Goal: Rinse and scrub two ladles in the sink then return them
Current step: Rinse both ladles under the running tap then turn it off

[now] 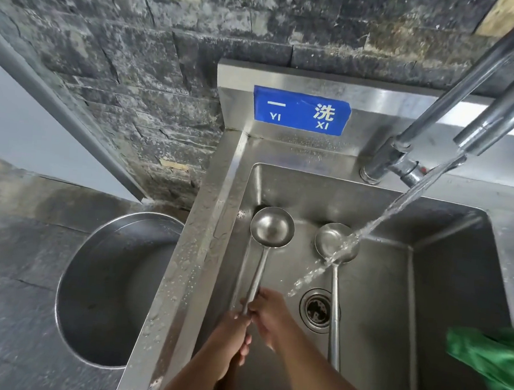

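A: What does the sink [447, 273] hold?
B: Two ladles. The left ladle [271, 227] has its bowl up near the back wall, in the middle of the frame. The right ladle [337, 244] lies beside it, apart, with its handle running down past the drain [317, 310].
A: Is water running?
B: Yes, a stream from the tap [473, 126] at upper right falls slantwise across the right ladle's bowl and lands near the drain.
A: And the hands?
B: The left hand [231, 332] has its fingers wrapped shut round the left ladle's handle. The right hand [270, 315] pinches the same handle just above it.
A: Anything else?
B: A steel pot [87, 273] at lower left, nothing visible inside it. A green cloth [490, 355] sits at the right edge.
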A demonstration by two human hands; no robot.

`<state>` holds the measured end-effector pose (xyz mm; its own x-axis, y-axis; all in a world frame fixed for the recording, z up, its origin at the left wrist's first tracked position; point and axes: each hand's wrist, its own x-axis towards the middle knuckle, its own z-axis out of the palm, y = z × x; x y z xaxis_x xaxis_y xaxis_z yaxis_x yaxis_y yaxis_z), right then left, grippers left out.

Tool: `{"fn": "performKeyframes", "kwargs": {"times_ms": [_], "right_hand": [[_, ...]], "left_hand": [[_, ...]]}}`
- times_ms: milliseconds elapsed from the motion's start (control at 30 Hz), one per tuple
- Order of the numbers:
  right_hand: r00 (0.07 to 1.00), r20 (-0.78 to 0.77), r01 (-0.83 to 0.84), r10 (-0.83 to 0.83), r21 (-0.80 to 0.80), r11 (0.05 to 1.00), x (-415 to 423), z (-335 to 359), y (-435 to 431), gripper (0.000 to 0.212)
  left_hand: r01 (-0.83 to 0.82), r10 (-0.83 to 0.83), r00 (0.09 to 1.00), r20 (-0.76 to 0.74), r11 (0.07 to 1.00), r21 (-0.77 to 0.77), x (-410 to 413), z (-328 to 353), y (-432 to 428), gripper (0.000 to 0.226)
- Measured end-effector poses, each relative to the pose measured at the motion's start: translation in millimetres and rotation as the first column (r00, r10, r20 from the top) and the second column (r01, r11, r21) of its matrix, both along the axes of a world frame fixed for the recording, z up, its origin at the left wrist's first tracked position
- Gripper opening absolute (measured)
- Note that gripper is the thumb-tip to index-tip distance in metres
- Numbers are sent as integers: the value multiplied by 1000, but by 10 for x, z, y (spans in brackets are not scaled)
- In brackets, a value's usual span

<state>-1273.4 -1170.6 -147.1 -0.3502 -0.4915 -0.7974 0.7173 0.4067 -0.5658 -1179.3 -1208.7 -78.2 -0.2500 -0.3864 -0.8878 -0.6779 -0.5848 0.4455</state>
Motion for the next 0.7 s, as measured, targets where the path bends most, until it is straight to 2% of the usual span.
{"fn": "performKeyframes", "kwargs": {"times_ms": [167,300,400,467,500,533,600,633,700], "right_hand": [[981,-122,-139,150,100,985,92,-105,1,18],[953,-149,-239,265,174,955,143,-166,-30,21],[915,-262,-237,308,268,934,175,-173,-66,26],[895,-292,-257,338,281,925,183,-182,-82,17],[898,-278,-269,342,270,925,184,-202,-71,15],[903,-263,-270,339,264,926,168,-180,-49,16],[890,-277,-288,361,271,918,92,-65,49,16],[852,-341,-300,397,302,905,28,-15,128,14],[754,-467,-288,463,400,870,-141,116,357,24]], "left_hand": [[125,-116,990,85,986,-110,39,-172,-33,17],[221,-191,965,178,961,-165,66,-342,-12,21],[306,-246,940,235,913,-270,92,-481,-26,23],[372,-289,921,261,848,-378,114,-517,1,18],[414,-324,908,265,790,-453,143,-521,27,19],[478,-385,878,284,697,-534,181,-547,56,32],[654,-513,745,426,440,-615,229,-528,126,65],[698,-544,685,485,298,-651,229,-487,167,72],[714,-632,582,512,97,-693,237,-473,210,71]]}}
